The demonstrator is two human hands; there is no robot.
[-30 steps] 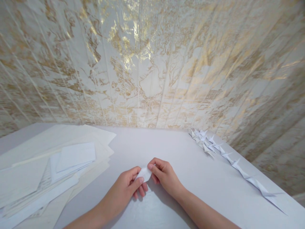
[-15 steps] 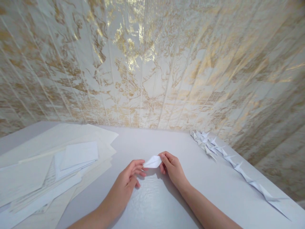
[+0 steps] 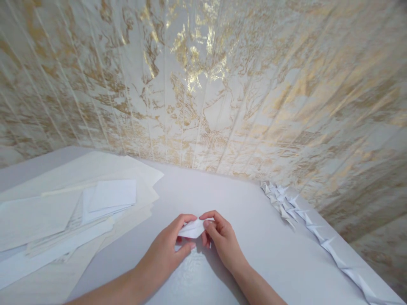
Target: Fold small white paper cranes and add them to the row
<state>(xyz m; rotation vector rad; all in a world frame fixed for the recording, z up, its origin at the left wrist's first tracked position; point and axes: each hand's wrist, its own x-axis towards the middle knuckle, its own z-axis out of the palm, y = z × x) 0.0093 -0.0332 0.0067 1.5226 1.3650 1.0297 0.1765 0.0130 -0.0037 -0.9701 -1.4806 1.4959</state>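
A small folded white paper piece, pointed and diamond-like, is held just above the white table between both hands. My right hand pinches its right end between thumb and fingers. My left hand curls around its left end, the index finger along the top edge and the thumb below, apart from the paper. The fingers partly cover both ends of the piece.
Loose sheets and cut pieces of paper lie overlapping on the left of the table. Along the right edge stand folded paper cranes in rows. A gold-patterned curtain hangs behind.
My left hand has closed in around the paper's left end, its fingers less spread. The paper has turned and come slightly lower and left. The view has tilted a little.
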